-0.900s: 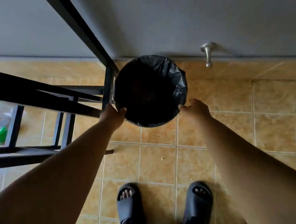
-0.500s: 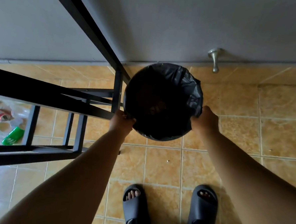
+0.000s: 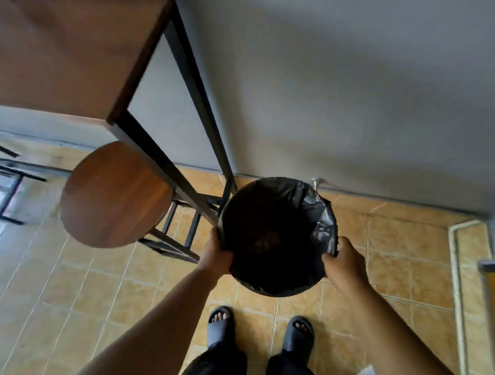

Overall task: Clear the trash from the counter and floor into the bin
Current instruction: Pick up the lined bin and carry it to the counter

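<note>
Two hands grip one bin [image 3: 278,235], a round bin lined with a black bag [image 3: 321,218], held in front of me above the tiled floor [image 3: 410,255] near the wall. My left hand [image 3: 217,252] is clamped on the near-left rim, my right hand [image 3: 344,261] on the near-right rim over the liner. Risk, as I judge it: the slack liner could slide under my right fingers and the bin tip, spilling the dim scraps at its bottom; the table leg [image 3: 184,166] just left could also catch the rim. Compared with half a second earlier, the bin sits higher and closer to me, the counter top [image 3: 64,40] and a round stool [image 3: 115,193] have entered view, and the floor litter at left is gone from view.
</note>
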`<state>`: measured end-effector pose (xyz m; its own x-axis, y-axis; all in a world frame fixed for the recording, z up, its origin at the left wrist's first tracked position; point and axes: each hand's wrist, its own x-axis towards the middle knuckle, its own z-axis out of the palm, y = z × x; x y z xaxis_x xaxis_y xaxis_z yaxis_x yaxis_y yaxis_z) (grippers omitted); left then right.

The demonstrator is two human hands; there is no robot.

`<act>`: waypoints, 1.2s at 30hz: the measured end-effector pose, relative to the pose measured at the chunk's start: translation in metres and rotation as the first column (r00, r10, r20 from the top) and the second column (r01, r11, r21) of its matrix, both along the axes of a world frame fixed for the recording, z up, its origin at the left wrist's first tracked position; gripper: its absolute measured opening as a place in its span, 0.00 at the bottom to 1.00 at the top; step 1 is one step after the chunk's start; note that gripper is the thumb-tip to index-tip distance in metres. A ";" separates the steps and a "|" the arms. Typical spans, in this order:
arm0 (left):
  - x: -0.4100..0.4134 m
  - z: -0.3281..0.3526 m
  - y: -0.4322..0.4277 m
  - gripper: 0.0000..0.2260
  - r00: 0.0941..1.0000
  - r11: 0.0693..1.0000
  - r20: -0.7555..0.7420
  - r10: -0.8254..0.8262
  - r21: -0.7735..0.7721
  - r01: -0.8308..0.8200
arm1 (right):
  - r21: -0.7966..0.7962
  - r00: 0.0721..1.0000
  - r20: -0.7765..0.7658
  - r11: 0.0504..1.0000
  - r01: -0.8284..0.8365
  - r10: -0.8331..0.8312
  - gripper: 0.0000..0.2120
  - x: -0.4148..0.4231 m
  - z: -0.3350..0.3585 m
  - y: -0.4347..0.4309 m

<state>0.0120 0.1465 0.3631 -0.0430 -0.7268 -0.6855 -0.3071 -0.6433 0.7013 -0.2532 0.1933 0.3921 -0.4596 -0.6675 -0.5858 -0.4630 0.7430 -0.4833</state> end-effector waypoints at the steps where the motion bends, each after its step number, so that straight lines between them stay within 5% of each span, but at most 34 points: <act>1: -0.002 0.046 0.011 0.28 1.000 1.000 -0.010 0.009 -0.023 -0.009 | -0.013 1.000 0.002 1.000 -0.004 0.004 0.13 0.003 0.024 0.007; 12: 0.056 0.212 0.134 0.36 0.976 0.970 -0.034 0.215 -0.109 -0.218 | -0.256 0.963 -0.061 0.928 -0.271 0.264 0.03 0.050 0.174 0.073; 29: 0.294 0.245 0.242 0.38 0.744 0.783 -0.310 0.591 -0.001 -0.622 | -0.323 0.792 -0.057 0.739 -0.591 0.608 0.05 0.301 0.240 0.076; 36: 0.406 0.263 0.239 0.39 0.766 0.771 -0.272 0.583 -0.111 -0.627 | -0.355 0.771 -0.038 0.712 -0.606 0.636 0.12 0.420 0.240 0.054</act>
